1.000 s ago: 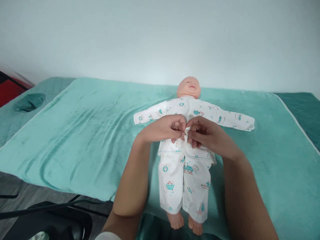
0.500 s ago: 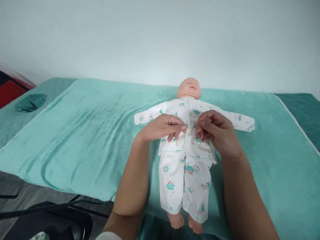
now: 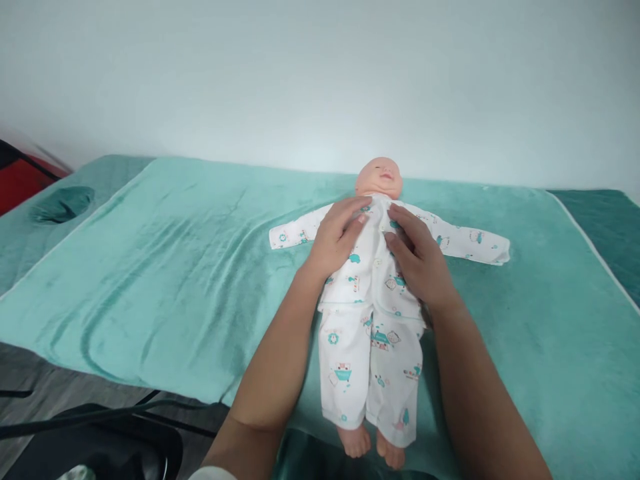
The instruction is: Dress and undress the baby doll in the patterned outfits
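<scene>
Our fingers point(image 3: 414, 230), loosely spread, lie on the doll point(image 3: 379, 177)'s shirt point(image 3: 361, 275).
Our left hand point(image 3: 334, 239) and right hand point(image 3: 424, 261) flank its buttons point(image 3: 377, 263), gripping nothing; we see the doll face-up, sleeves outstretched, on the green cover point(image 3: 200, 267) near the wall point(image 3: 320, 80).

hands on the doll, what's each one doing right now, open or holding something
Left hand: open, over the printed shirt, nothing visibly gripped.
Right hand: open, over the shirt's other side, nothing visibly gripped.
</scene>
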The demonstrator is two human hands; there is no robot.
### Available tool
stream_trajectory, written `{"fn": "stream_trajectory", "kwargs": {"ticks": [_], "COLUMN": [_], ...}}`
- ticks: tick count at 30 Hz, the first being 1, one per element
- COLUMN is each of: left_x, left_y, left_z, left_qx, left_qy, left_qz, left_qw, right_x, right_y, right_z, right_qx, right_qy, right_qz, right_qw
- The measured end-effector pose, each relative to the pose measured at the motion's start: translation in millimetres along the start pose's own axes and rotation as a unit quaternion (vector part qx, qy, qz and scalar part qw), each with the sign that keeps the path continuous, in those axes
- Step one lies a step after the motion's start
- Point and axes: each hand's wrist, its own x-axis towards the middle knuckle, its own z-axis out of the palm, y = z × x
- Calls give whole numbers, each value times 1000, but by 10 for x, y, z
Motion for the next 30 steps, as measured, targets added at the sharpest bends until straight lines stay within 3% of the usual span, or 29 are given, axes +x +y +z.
{"fn": "stream_trajectory", "kwargs": {"ticks": [4, 8, 16, 22, 30], "left_x": [37, 64, 77, 72, 51], "left_y": [28, 22, 9, 6, 38], "left_z": [38, 52, 60, 51, 52], "left_qx": [17, 58, 73, 71, 64], "left_qy": [-73, -104, -103, -99, -86], "left_qz": [20, 5, 22, 29, 8], "left_qw": [997, 993, 992, 992, 994], "right_x": [24, 53, 173, 254, 164], "right_y": [35, 64, 161, 211, 201], "right_z": [8, 20, 26, 14, -1], "right_qx": [-16, -25, -31, 36, 58], "right_qy": [-3, -6, -7, -9, 4], "right_qz": [-4, 9, 22, 17, 33], "right_qw": [1000, 1000, 999, 999, 998]}}
